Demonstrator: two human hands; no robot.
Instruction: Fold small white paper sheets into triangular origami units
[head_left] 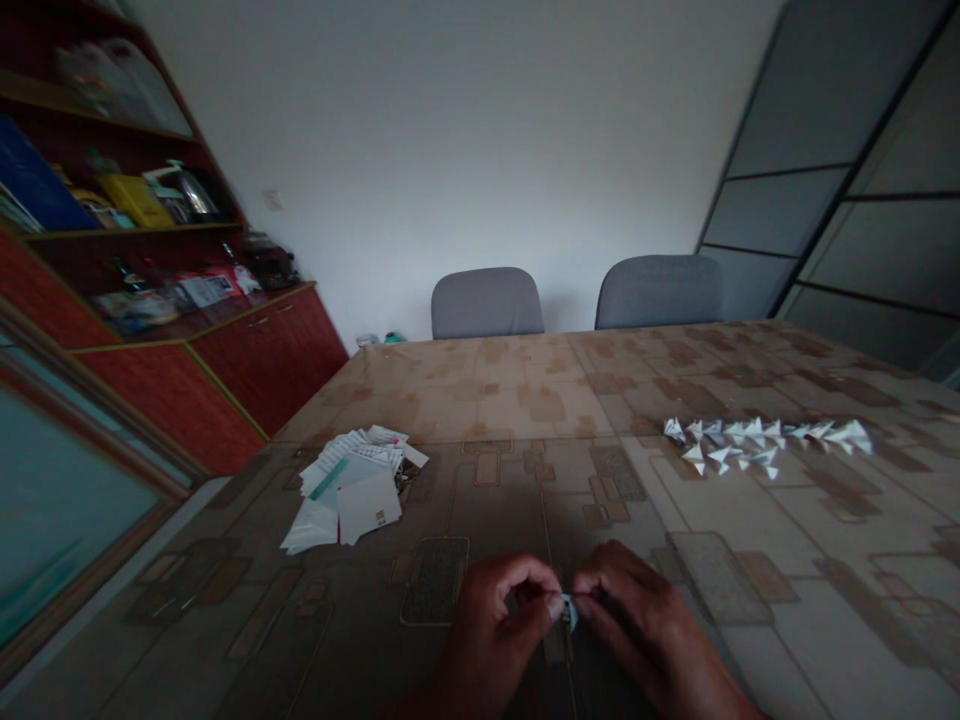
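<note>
Between my two hands, low in the middle of the head view, is a small folded piece of paper (pixel 570 612), pale and mostly covered by fingers. My left hand (pixel 510 610) pinches its left side with thumb and forefinger. From the right, my right hand (pixel 630 600) grips the same paper with its fingertips. Forward and left of my hands lies a loose pile of paper sheets (pixel 367 505), some printed. Off to the right, several small folded paper pieces (pixel 765 440) with pointed shapes stand in uneven rows.
A patterned cloth covers the table (pixel 525 390). Two grey chairs stand behind the far edge, a left chair (pixel 487 303) and a right chair (pixel 660 290). At left is a red-brown cabinet (pixel 277 350) with crowded shelves; grey panelled doors (pixel 787 170) are at right.
</note>
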